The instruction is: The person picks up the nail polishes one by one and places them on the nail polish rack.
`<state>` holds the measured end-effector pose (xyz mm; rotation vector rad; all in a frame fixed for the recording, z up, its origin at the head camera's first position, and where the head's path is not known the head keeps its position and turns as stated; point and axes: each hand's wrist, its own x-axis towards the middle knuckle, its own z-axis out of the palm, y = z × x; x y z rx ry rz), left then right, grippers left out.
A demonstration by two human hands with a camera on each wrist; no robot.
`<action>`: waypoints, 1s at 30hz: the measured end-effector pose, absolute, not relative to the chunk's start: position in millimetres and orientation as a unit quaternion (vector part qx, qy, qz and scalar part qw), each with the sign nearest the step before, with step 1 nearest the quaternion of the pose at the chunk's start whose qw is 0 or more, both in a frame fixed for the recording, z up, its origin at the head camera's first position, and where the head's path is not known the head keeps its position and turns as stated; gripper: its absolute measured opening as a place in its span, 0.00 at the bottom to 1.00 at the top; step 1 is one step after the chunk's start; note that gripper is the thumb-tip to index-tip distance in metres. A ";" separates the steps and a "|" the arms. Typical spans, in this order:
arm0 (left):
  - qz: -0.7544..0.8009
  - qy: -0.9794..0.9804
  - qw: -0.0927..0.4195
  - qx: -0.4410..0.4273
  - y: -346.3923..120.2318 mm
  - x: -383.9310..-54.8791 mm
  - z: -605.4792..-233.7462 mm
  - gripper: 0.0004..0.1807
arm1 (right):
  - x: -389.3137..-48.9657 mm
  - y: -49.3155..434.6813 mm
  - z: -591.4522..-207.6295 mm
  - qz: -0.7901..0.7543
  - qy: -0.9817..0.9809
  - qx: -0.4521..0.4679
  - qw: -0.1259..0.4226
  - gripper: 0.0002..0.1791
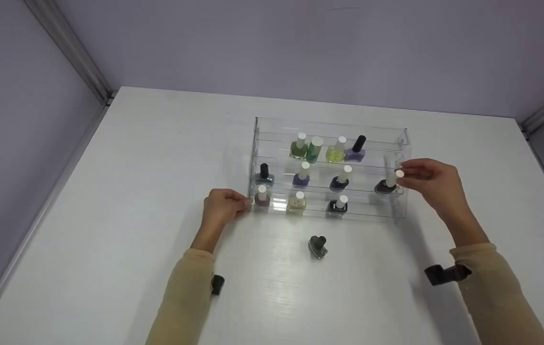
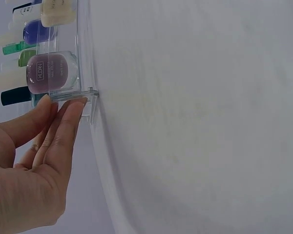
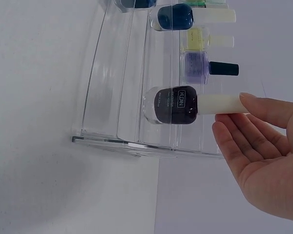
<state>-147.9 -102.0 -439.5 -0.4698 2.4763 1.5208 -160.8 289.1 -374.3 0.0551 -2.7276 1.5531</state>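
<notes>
My right hand [image 1: 432,182] pinches the white cap of a dark nail polish bottle [image 3: 177,105] between thumb and fingers. The bottle stands upright at the right end of the middle tier of a clear stepped display rack [image 1: 372,211]. At the rack's front left corner, my left hand [image 2: 44,151] rests thumb and fingertips against the side panel, fingers fairly straight. Just inside that corner is a mauve polish bottle [image 2: 51,73] with a white cap. Several other bottles, such as a cream one [image 1: 296,202] and a black one [image 1: 338,206], share the front tier.
A dark grey-capped bottle [image 1: 318,247] lies on the white table [image 1: 272,297] in front of the rack. Higher tiers hold green, yellow and purple bottles, among them a black-capped lilac one [image 1: 355,152]. A pale partition wall [image 1: 300,52] rises behind the table.
</notes>
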 end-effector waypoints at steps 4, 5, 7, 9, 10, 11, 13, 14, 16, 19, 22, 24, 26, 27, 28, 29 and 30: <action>0.512 0.838 0.098 -0.159 -101.3 -147.5 -439.2 0.04 | -159.8 289.7 -373.4 0.485 -0.874 0.019 -0.001 0.22; 0.513 0.838 0.098 -0.159 -101.1 -147.4 -438.9 0.04 | -159.4 290.0 -372.8 0.484 -0.875 0.020 -0.001 0.22; 0.518 0.834 0.099 -0.162 -100.7 -147.2 -438.3 0.04 | -158.6 290.6 -371.4 0.481 -0.877 0.022 -0.001 0.22; 0.521 0.832 0.100 -0.162 -100.6 -146.9 -437.5 0.04 | -157.8 291.0 -369.5 0.477 -0.879 0.023 0.002 0.22; 0.521 0.832 0.100 -0.163 -100.5 -146.7 -437.2 0.04 | -157.4 291.1 -368.4 0.477 -0.879 0.022 0.003 0.22; 0.521 0.832 0.101 -0.164 -100.4 -146.7 -436.8 0.04 | -157.1 291.3 -367.2 0.481 -0.876 0.022 0.004 0.21; 0.520 0.832 0.101 -0.164 -100.5 -146.7 -436.5 0.04 | -156.4 291.8 -364.6 0.488 -0.873 0.027 0.003 0.21; 0.519 0.833 0.101 -0.163 -100.5 -146.8 -436.3 0.03 | -156.0 292.2 -363.2 0.489 -0.872 0.028 0.004 0.20; 0.520 0.832 0.103 -0.165 -100.4 -147.0 -436.2 0.03 | -155.5 293.0 -360.3 0.497 -0.867 0.034 0.003 0.19; 0.525 0.828 0.106 -0.167 -100.7 -147.4 -436.8 0.03 | -155.1 292.5 -356.2 0.499 -0.865 0.040 0.001 0.18; 0.526 0.827 0.108 -0.169 -101.0 -147.5 -437.3 0.03 | -154.4 290.3 -352.2 0.502 -0.864 0.037 0.000 0.17; 0.526 0.826 0.109 -0.169 -101.0 -147.4 -437.3 0.03 | -153.6 288.7 -349.7 0.501 -0.865 0.036 -0.001 0.17; 0.525 0.827 0.109 -0.168 -100.7 -147.1 -437.0 0.03 | -152.7 287.2 -347.2 0.501 -0.865 0.034 0.001 0.17; 0.525 0.827 0.109 -0.167 -100.6 -147.1 -437.0 0.03 | -152.4 286.6 -346.0 0.499 -0.866 0.033 0.002 0.17; 0.524 0.828 0.109 -0.167 -100.5 -147.0 -436.9 0.03 | -152.0 286.0 -344.8 0.498 -0.867 0.032 0.003 0.17; 0.523 0.828 0.108 -0.167 -100.4 -147.0 -437.0 0.03 | -151.6 285.5 -343.8 0.496 -0.868 0.032 0.004 0.17; 0.523 0.829 0.108 -0.167 -100.4 -147.0 -437.2 0.03 | -151.3 285.0 -342.7 0.493 -0.869 0.032 0.005 0.17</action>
